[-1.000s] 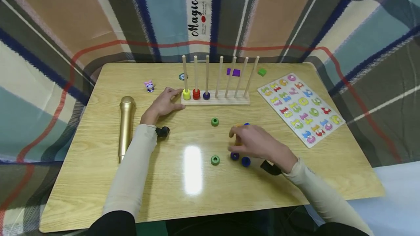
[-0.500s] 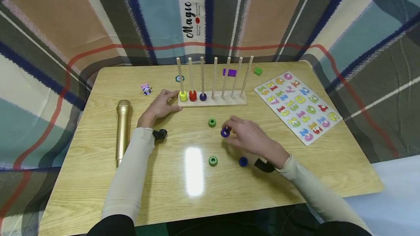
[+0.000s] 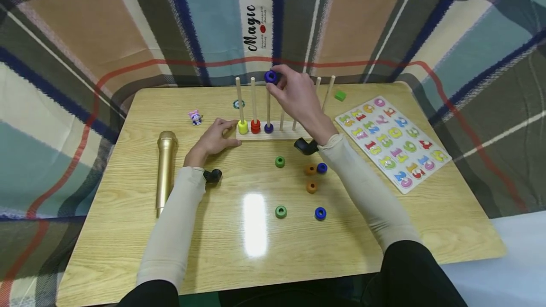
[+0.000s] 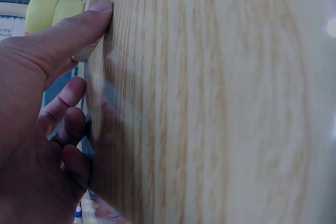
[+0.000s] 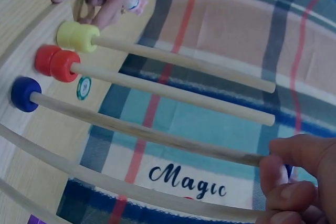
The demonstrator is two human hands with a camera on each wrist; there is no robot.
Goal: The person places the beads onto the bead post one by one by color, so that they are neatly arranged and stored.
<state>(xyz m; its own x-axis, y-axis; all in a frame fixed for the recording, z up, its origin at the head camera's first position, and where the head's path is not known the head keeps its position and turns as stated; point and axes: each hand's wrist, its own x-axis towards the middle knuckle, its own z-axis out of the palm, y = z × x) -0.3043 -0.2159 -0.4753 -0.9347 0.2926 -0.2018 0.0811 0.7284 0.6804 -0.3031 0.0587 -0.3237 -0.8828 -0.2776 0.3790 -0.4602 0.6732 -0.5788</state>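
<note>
My right hand point(image 3: 300, 96) pinches a dark blue bead point(image 3: 270, 76) at the top of the third peg of a wooden peg rack point(image 3: 300, 135). In the right wrist view, fingers point(image 5: 302, 153) mostly cover that bead at the peg's tip; I cannot tell whether it is threaded on. Lower on the same peg sits another dark blue bead point(image 5: 25, 94). Yellow beads point(image 3: 242, 127) are on the first peg and red beads point(image 3: 255, 126) on the second. My left hand point(image 3: 213, 140) grips the rack's left end, its thumb point(image 4: 79, 32) along the front edge.
Loose on the table point(image 3: 204, 250) lie green beads point(image 3: 280, 212), orange beads point(image 3: 312, 187) and blue beads point(image 3: 320, 213). A gold microphone-like cylinder point(image 3: 165, 169) lies left, a small figurine point(image 3: 195, 117) behind it. A number board point(image 3: 392, 143) lies right, near a green block point(image 3: 340, 95).
My right hand picked up a dark blue bead from among the loose beads and carried it up and away to the third peg's top. The left hand stayed at the rack's end.
</note>
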